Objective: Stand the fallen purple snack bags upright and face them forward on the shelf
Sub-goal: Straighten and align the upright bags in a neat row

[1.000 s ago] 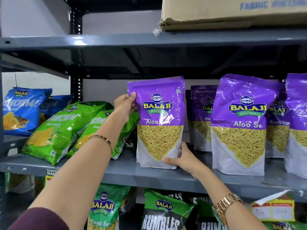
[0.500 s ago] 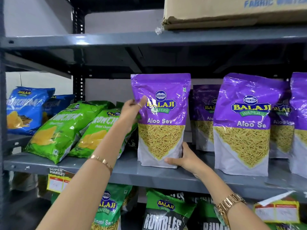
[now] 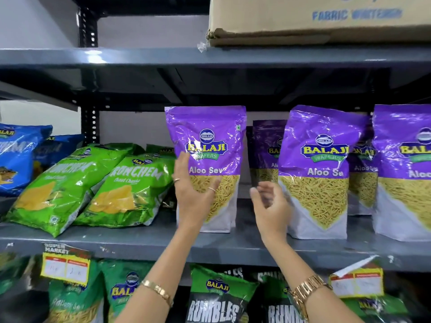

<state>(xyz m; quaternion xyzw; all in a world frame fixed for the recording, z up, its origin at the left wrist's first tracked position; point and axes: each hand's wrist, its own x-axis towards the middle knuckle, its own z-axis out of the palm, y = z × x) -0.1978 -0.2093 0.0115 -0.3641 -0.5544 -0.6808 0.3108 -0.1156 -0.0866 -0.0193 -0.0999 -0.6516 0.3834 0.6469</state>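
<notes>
A purple Aloo Sev bag (image 3: 210, 141) stands upright on the grey middle shelf (image 3: 144, 241), label facing me. My left hand (image 3: 191, 197) is spread in front of its lower left part, fingers apart, and I cannot tell whether it touches the bag. My right hand (image 3: 270, 208) hovers to the right of that bag, blurred, fingers loosely curled, holding nothing. Further right, two more purple bags (image 3: 319, 169) (image 3: 405, 169) stand upright and face forward. More purple bags (image 3: 265, 150) stand behind them.
Green Ronchem bags (image 3: 70, 183) lean back to the left, with blue bags (image 3: 18, 159) beyond. A cardboard box (image 3: 303, 19) sits on the upper shelf. Green and black snack bags (image 3: 214, 297) fill the shelf below. Price tags (image 3: 66, 264) hang on the shelf edge.
Both hands have let go of the purple bag. My left hand slid down from its upper corner to its lower front. My right hand came off the bottom corner and moved right.
</notes>
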